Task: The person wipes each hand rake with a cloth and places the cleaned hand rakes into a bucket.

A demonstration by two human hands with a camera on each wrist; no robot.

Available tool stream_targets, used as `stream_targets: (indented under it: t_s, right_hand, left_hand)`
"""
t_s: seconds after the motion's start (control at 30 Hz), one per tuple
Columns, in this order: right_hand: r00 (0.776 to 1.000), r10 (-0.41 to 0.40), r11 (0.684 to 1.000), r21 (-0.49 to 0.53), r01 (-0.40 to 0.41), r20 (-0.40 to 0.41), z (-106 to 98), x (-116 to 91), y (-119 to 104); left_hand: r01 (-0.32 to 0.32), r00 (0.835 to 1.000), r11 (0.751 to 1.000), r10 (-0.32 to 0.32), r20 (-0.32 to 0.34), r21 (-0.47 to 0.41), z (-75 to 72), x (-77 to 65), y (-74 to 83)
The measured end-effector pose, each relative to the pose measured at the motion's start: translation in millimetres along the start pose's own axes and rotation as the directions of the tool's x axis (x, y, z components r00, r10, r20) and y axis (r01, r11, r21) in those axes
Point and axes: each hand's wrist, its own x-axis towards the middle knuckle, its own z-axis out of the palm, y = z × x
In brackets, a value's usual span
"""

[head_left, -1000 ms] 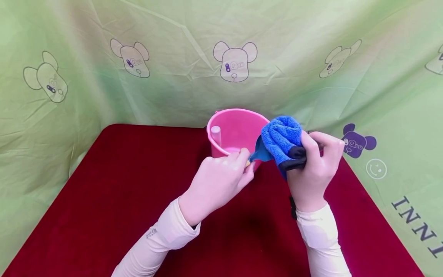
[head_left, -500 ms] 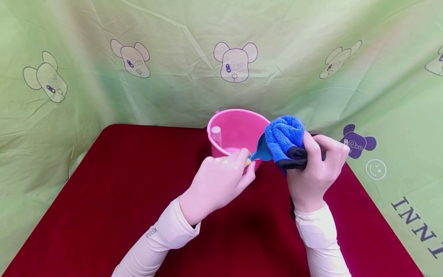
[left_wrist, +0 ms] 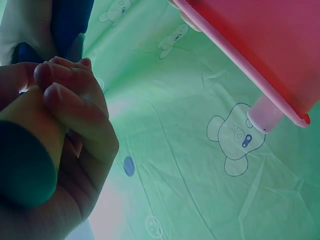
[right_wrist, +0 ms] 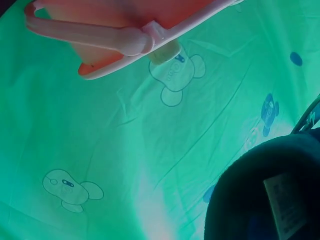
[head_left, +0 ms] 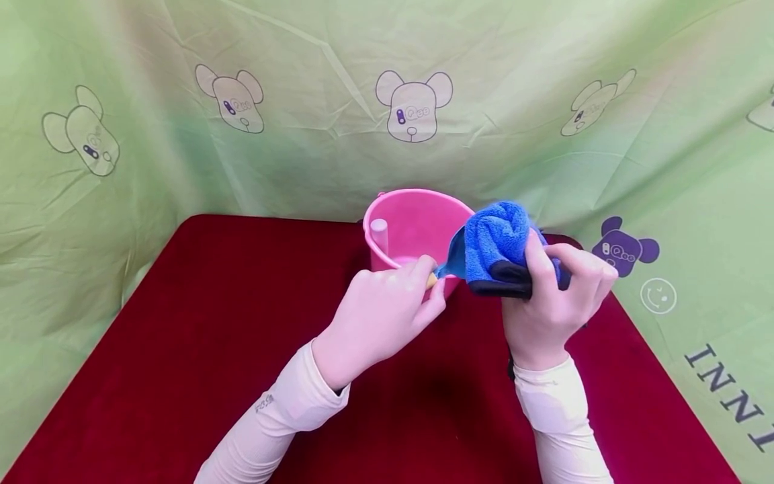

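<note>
My left hand (head_left: 375, 312) grips the pale wooden handle of a small trowel with a blue metal blade (head_left: 455, 257). In the left wrist view the fingers curl round that handle (left_wrist: 37, 107), whose butt end is dark teal. A fluffy blue cloth (head_left: 498, 243) with black edging is bunched over the blade and hides its tip. My right hand (head_left: 553, 306) holds the cloth from the right side, thumb against it. The right wrist view has the dark cloth (right_wrist: 250, 185) with a pale label at lower right; the right hand itself is not visible there.
Behind the hands stands a pink bucket (head_left: 429, 218) on a dark red table cover (head_left: 242, 336). A pale pink cylindrical object (head_left: 379, 233) leans upright inside it at the left. Green printed fabric (head_left: 314, 134) hangs around the back and sides.
My right hand and the blue cloth have shifted a little to the right along the trowel blade, and the cloth's folds look different. The left hand has stayed almost still.
</note>
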Motion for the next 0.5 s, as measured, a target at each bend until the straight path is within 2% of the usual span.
stream_targets:
  t_s: [0.17, 0.33, 0.5]
  right_hand:
    - [1.0, -0.011, 1.0, -0.003, 0.011, -0.006, -0.2, 0.2, -1.2]
    - [0.999, 0.027, 0.999, 0.028, -0.026, -0.025, -0.2, 0.7, 3.4]
    - [0.994, 0.089, 0.99, 0.102, -0.095, 0.062, -3.5, 3.8, 8.5]
  left_hand:
    - [0.024, 0.999, 1.0, -0.024, 0.022, 0.007, -1.1, 0.4, -2.5]
    - [0.065, 0.997, 0.998, -0.066, 0.034, 0.018, -1.2, 0.3, -9.6]
    - [0.137, 0.987, 0.99, -0.133, 0.095, -0.043, -1.0, 0.3, -18.7]
